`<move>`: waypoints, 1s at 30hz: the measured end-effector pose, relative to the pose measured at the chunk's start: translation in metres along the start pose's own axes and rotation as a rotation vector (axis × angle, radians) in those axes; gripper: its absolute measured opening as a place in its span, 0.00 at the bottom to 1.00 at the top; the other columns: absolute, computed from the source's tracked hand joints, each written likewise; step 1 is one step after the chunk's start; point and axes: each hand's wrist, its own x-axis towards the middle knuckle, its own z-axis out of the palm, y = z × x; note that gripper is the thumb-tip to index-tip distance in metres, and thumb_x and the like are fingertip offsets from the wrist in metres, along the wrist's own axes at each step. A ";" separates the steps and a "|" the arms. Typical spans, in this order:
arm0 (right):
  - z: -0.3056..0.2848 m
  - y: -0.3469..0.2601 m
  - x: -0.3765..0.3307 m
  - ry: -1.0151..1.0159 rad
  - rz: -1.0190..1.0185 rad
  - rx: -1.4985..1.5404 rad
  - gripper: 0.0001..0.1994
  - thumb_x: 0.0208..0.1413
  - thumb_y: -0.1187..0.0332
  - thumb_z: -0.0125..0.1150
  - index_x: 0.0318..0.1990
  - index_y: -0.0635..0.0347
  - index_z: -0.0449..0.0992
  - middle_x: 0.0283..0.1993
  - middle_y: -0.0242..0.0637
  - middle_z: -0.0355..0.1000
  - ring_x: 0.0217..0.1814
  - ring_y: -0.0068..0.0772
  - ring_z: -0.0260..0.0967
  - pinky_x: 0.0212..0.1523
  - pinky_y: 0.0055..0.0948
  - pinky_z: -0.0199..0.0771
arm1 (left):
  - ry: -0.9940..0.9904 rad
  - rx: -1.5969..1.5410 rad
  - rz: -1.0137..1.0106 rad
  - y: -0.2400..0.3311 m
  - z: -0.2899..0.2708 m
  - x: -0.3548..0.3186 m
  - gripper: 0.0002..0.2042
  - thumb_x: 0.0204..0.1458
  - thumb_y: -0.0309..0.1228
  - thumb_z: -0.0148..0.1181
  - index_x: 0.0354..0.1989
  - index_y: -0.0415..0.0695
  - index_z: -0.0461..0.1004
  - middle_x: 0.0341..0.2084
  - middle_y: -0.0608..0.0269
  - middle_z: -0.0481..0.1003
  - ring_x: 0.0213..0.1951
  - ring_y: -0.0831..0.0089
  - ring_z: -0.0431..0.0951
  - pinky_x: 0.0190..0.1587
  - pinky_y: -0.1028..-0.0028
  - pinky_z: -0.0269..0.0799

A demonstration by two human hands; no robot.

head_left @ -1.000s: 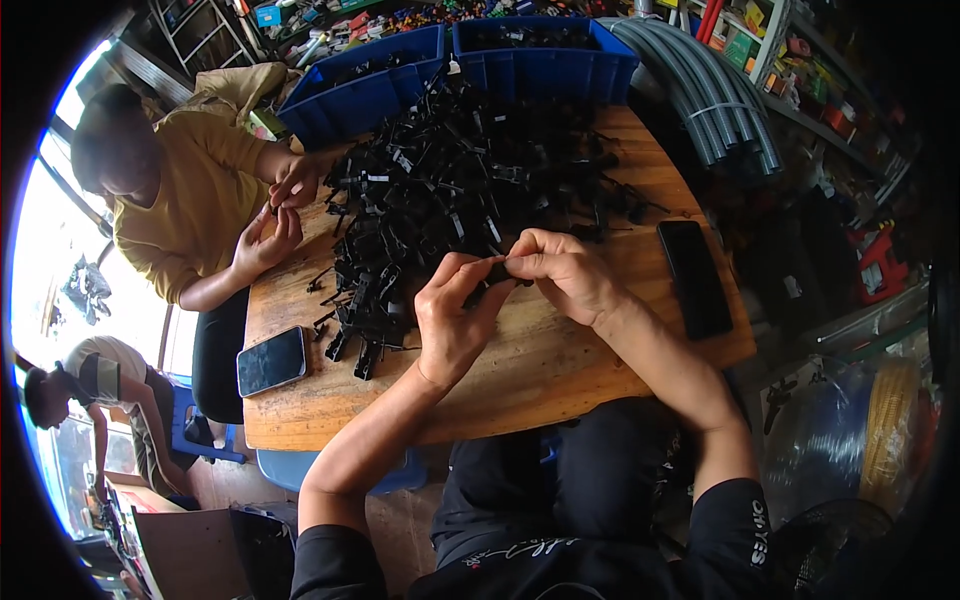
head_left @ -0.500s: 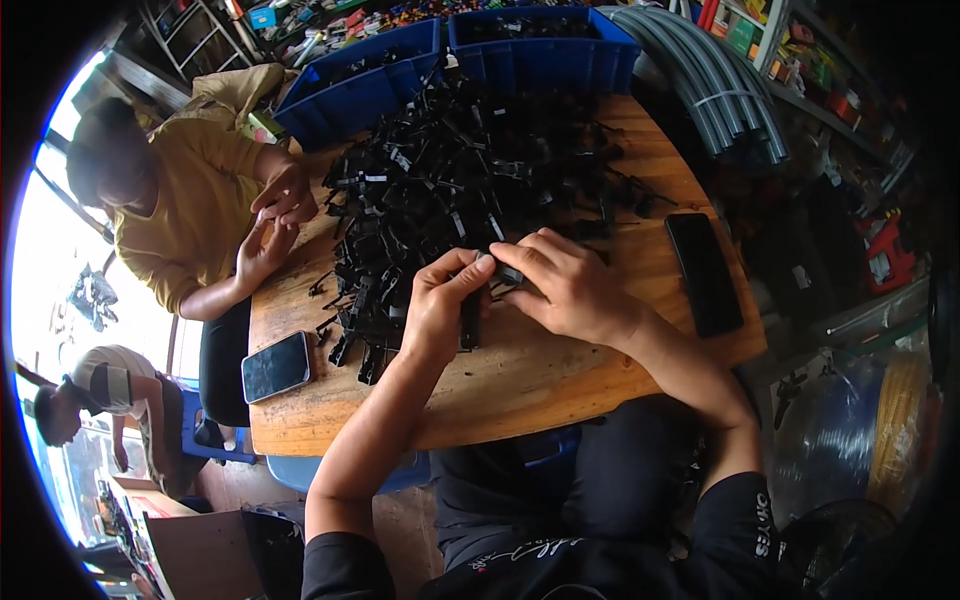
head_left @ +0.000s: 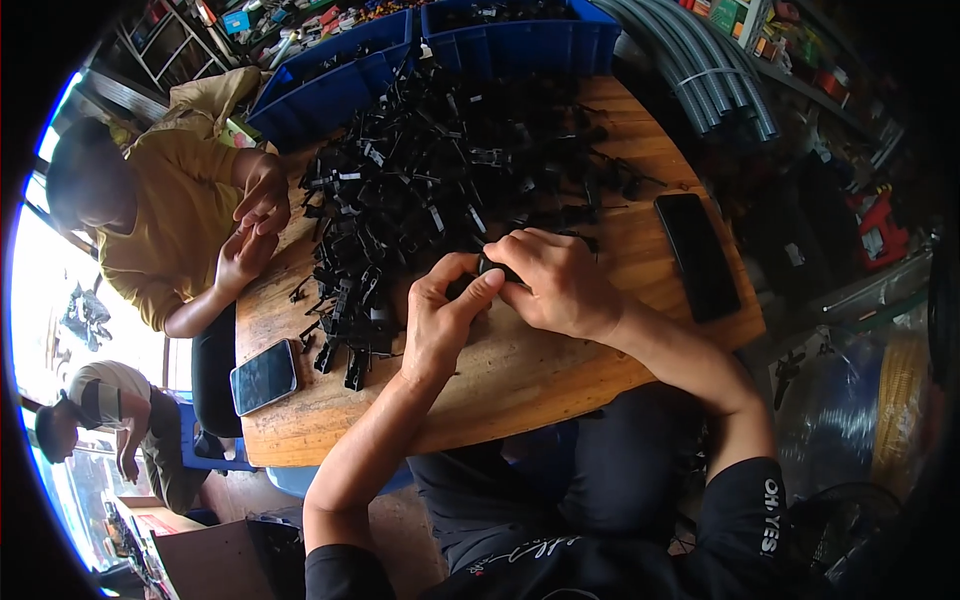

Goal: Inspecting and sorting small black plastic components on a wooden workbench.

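Observation:
Over the near edge of a heap of black plastic parts [head_left: 420, 160], my two hands meet around one small black plastic part [head_left: 487, 265]. My left hand [head_left: 438, 310] grips it between the bent fingers and the thumb, which points up to the right. From the other side, my right hand [head_left: 560, 280] closes its fingers on the same part. Most of the piece is covered by my fingers, so its exact kind cannot be made out. The loose parts beyond are tangled, with thin arms and a few pale labels.
A dark phone [head_left: 697, 256] lies at the wooden table's [head_left: 520, 385] right, another phone [head_left: 265, 378] at its left. Two blue bins [head_left: 520, 48] stand behind the heap. Across the left corner, a person in a yellow top [head_left: 170, 220] holds both hands together. Grey hoses [head_left: 690, 75] curve at back right.
My fingers have drawn closer around the black part, covering more of it. The whole view has shifted slightly. At left, the co-worker's hands have come together.

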 end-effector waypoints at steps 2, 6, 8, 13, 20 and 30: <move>0.002 -0.002 0.000 -0.017 0.004 -0.041 0.14 0.38 0.77 0.64 0.36 0.63 0.69 0.27 0.38 0.70 0.29 0.39 0.71 0.26 0.31 0.72 | -0.017 -0.020 -0.015 0.000 0.000 0.000 0.10 0.50 0.36 0.61 0.32 0.42 0.73 0.15 0.73 0.67 0.19 0.88 0.63 0.20 0.85 0.56; 0.007 -0.003 0.002 0.032 -0.063 -0.058 0.11 0.39 0.77 0.63 0.29 0.61 0.65 0.23 0.36 0.66 0.25 0.35 0.68 0.23 0.31 0.71 | -0.038 -0.107 -0.021 0.000 -0.001 0.000 0.10 0.51 0.34 0.59 0.34 0.40 0.73 0.15 0.72 0.68 0.17 0.86 0.64 0.18 0.84 0.55; 0.008 -0.002 0.004 0.046 -0.062 -0.086 0.11 0.39 0.77 0.62 0.27 0.61 0.64 0.21 0.35 0.64 0.23 0.35 0.67 0.22 0.31 0.70 | -0.029 -0.131 -0.032 0.001 0.000 0.002 0.10 0.51 0.33 0.59 0.35 0.39 0.73 0.15 0.71 0.68 0.16 0.86 0.64 0.18 0.84 0.55; 0.006 0.005 0.001 0.034 -0.042 -0.096 0.11 0.40 0.74 0.64 0.31 0.59 0.67 0.25 0.34 0.67 0.28 0.35 0.69 0.29 0.31 0.71 | -0.012 -0.204 -0.010 -0.007 -0.003 0.008 0.06 0.51 0.29 0.59 0.31 0.39 0.73 0.14 0.69 0.68 0.15 0.83 0.65 0.17 0.83 0.57; -0.065 0.045 -0.003 -0.234 0.420 -0.453 0.15 0.45 0.69 0.63 0.42 0.59 0.72 0.40 0.36 0.69 0.47 0.38 0.65 0.48 0.35 0.68 | 0.037 -0.809 -0.068 -0.001 -0.032 0.023 0.09 0.51 0.35 0.54 0.35 0.44 0.71 0.40 0.53 0.73 0.31 0.71 0.75 0.18 0.78 0.67; -0.033 0.043 0.002 -0.112 0.348 0.248 0.05 0.51 0.76 0.58 0.36 0.64 0.74 0.32 0.32 0.71 0.30 0.18 0.66 0.32 0.19 0.67 | -0.220 -1.087 -0.142 -0.016 -0.037 0.022 0.12 0.48 0.31 0.55 0.41 0.44 0.71 0.32 0.58 0.73 0.29 0.69 0.71 0.19 0.77 0.66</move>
